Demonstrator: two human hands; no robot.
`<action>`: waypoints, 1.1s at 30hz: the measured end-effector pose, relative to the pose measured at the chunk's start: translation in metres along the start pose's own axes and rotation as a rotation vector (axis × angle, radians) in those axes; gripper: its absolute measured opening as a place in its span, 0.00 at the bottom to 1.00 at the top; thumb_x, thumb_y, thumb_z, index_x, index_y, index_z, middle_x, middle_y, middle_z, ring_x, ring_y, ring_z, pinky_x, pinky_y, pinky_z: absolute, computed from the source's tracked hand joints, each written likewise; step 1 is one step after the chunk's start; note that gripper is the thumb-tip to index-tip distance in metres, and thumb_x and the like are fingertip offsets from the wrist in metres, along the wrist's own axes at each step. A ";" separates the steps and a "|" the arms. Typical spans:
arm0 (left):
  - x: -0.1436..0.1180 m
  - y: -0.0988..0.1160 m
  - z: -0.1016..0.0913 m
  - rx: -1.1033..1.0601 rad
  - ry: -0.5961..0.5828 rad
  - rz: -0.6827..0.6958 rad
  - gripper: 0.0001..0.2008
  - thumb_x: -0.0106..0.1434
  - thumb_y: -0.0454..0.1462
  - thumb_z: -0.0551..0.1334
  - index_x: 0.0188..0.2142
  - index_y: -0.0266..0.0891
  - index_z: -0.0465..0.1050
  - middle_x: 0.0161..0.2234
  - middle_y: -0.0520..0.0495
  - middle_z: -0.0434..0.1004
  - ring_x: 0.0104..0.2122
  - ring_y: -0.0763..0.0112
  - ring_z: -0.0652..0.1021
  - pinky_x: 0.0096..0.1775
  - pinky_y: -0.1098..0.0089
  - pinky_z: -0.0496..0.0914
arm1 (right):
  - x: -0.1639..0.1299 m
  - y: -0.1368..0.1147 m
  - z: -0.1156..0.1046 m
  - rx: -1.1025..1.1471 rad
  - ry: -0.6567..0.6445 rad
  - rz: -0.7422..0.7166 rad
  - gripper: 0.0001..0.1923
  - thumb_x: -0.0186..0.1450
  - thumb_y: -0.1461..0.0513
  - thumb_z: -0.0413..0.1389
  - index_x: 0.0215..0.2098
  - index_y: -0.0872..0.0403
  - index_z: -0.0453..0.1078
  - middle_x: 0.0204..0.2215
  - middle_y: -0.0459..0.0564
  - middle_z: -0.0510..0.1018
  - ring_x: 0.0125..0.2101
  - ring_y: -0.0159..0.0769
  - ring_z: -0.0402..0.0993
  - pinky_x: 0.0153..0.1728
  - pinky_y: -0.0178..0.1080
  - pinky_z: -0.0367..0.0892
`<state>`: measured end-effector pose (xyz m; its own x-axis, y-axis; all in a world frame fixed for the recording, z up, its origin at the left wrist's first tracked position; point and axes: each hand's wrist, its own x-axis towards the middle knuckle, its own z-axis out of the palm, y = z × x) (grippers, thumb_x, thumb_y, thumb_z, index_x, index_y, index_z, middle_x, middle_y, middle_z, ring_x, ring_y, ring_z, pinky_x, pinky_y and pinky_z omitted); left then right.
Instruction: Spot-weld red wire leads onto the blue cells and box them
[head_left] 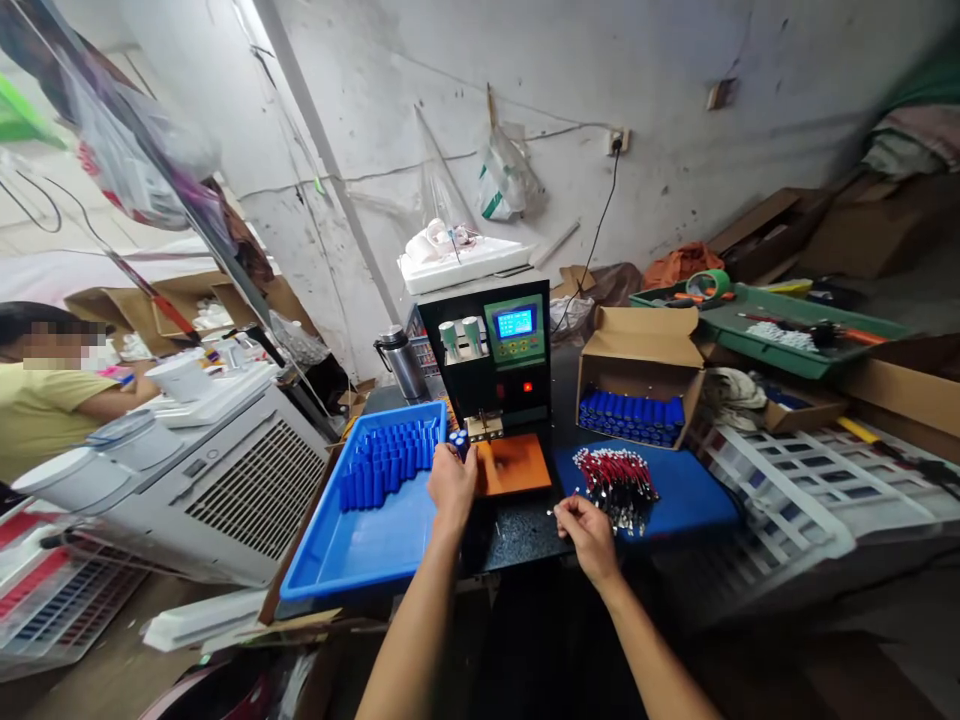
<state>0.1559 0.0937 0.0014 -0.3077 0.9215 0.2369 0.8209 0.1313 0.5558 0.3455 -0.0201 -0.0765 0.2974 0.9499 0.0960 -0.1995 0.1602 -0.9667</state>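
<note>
In the middle of the frame, the left hand [453,482] pinches blue cells [459,440] at the left edge of an orange plate [517,472]. Right of lower centre, the right hand [586,532] has thumb and finger pressed together on a thin lead [553,512], beside a bundle of red and black wires [616,482]. On the machine [491,388] above the plate, a blue screen [516,322] carries rows of pale characters too small to read. A white bag [501,182] on the wall, upper centre, bears green printing, illegible here. More blue cells stand in the blue tray [349,568], left of centre.
</note>
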 end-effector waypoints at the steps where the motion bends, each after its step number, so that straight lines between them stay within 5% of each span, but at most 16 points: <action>1: 0.000 0.000 0.002 0.003 0.001 0.000 0.13 0.64 0.48 0.60 0.35 0.42 0.62 0.35 0.42 0.77 0.35 0.57 0.78 0.32 0.66 0.60 | 0.000 0.001 0.000 0.005 -0.001 -0.001 0.21 0.58 0.46 0.63 0.27 0.55 0.69 0.20 0.46 0.68 0.20 0.33 0.65 0.24 0.35 0.64; 7: -0.009 -0.005 0.004 -0.090 0.042 0.093 0.11 0.62 0.45 0.59 0.32 0.42 0.60 0.30 0.47 0.74 0.30 0.64 0.75 0.30 0.68 0.60 | 0.003 0.002 -0.002 0.033 -0.014 0.013 0.21 0.58 0.46 0.62 0.27 0.55 0.69 0.20 0.45 0.68 0.21 0.32 0.65 0.24 0.34 0.63; 12: -0.021 0.001 0.009 -0.360 -0.100 0.238 0.10 0.60 0.45 0.58 0.33 0.42 0.63 0.25 0.53 0.70 0.25 0.70 0.72 0.30 0.70 0.63 | 0.005 0.000 -0.001 0.028 -0.011 0.014 0.20 0.59 0.47 0.62 0.27 0.55 0.68 0.21 0.45 0.68 0.21 0.32 0.65 0.24 0.34 0.64; 21: -0.021 0.006 0.022 -0.419 -0.169 0.347 0.10 0.62 0.45 0.57 0.31 0.41 0.65 0.26 0.51 0.67 0.27 0.70 0.70 0.32 0.70 0.63 | 0.008 -0.009 0.003 0.047 -0.001 0.030 0.20 0.59 0.48 0.62 0.27 0.55 0.67 0.19 0.45 0.68 0.20 0.31 0.64 0.24 0.33 0.63; 33: -0.012 -0.005 0.031 -0.410 -0.212 0.419 0.13 0.64 0.47 0.55 0.29 0.41 0.61 0.27 0.48 0.69 0.29 0.64 0.71 0.34 0.66 0.63 | 0.080 -0.041 0.066 -0.029 -0.021 -0.100 0.15 0.57 0.51 0.60 0.28 0.55 0.69 0.27 0.48 0.73 0.28 0.36 0.69 0.30 0.35 0.65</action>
<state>0.1701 0.0936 -0.0294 0.1374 0.9222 0.3615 0.5868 -0.3698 0.7204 0.3161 0.0665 -0.0138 0.2947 0.9350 0.1972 -0.1427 0.2472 -0.9584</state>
